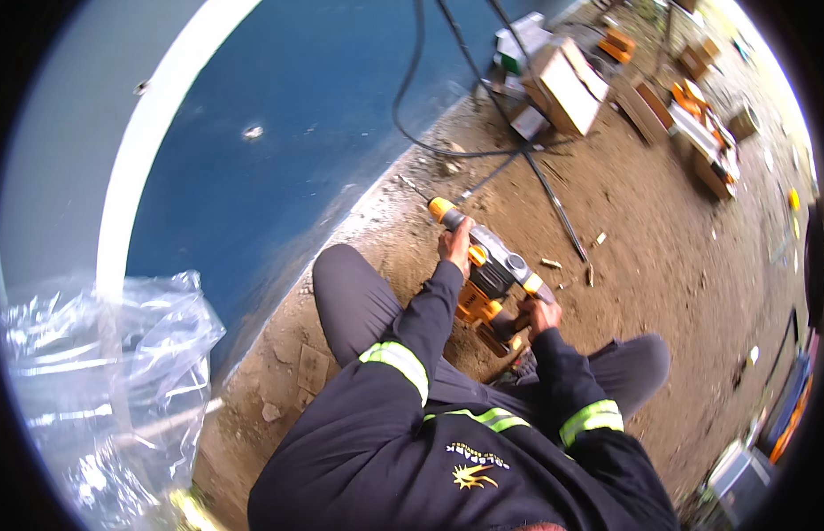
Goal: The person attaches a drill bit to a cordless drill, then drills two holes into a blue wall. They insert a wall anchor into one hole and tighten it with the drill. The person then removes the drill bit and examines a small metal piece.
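Note:
I am down on the dirt (pixel 554 203) with a yellow, grey and black rotary drill (pixel 487 274) in both hands. My left hand (pixel 454 242) is closed round the front of the tool, just behind its yellow collar. My right hand (pixel 539 311) grips the rear end by the handle. A long thin bit (pixel 415 189) points up and left toward the foot of the blue wall (pixel 297 203); whether its tip touches anything, I cannot tell. A small pale pitted spot (pixel 253 133) marks the wall above.
Black cables (pixel 560 212) loop down to the ground ahead. Cardboard boxes (pixel 567 88), orange items (pixel 616 46) and scattered debris lie at upper right. Clear plastic sheeting (pixel 102 380) covers the left side. A blue and orange object (pixel 784 403) sits at the far right edge.

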{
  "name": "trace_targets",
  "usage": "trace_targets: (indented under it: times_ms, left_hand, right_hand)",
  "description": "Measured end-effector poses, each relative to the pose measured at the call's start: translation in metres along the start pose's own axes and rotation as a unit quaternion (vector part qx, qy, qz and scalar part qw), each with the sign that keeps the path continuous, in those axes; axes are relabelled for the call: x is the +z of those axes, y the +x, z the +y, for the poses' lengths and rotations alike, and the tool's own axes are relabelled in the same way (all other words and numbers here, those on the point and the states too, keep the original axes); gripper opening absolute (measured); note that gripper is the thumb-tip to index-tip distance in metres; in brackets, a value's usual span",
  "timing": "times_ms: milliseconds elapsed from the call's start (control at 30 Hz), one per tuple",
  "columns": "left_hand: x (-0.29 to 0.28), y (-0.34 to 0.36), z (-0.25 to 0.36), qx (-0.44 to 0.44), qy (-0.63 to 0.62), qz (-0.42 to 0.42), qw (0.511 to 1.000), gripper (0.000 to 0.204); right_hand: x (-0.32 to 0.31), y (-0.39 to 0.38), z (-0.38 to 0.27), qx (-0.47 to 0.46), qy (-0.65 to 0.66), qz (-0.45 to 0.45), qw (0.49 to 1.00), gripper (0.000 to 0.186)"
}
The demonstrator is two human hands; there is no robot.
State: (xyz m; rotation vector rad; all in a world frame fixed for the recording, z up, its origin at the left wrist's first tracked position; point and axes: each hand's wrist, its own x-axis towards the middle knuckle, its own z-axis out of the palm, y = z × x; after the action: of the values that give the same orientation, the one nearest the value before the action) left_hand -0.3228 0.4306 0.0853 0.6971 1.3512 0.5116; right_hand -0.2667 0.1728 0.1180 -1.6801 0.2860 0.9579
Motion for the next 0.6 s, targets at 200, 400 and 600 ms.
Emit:
trace_targets:
  times_ms: [200,400,600]
  left_hand:
    - [-0.04,-0.099,0.129,0.137,-0.102,-0.162,0.972,0.037]
    - [-0.081,-0.163,0.236,0.203,-0.141,-0.158,0.956,0.041]
    - [-0.104,-0.161,0.277,0.168,-0.222,-0.199,0.94,0.041]
  right_hand:
    - [0.003,-0.095,-0.125,-0.258,-0.105,-0.116,0.953,0.031]
    - [0.046,-0.151,-0.213,-0.511,-0.198,-0.285,0.786,0.046]
    - [0.091,-0.187,-0.228,-0.524,-0.191,-0.324,0.764,0.045]
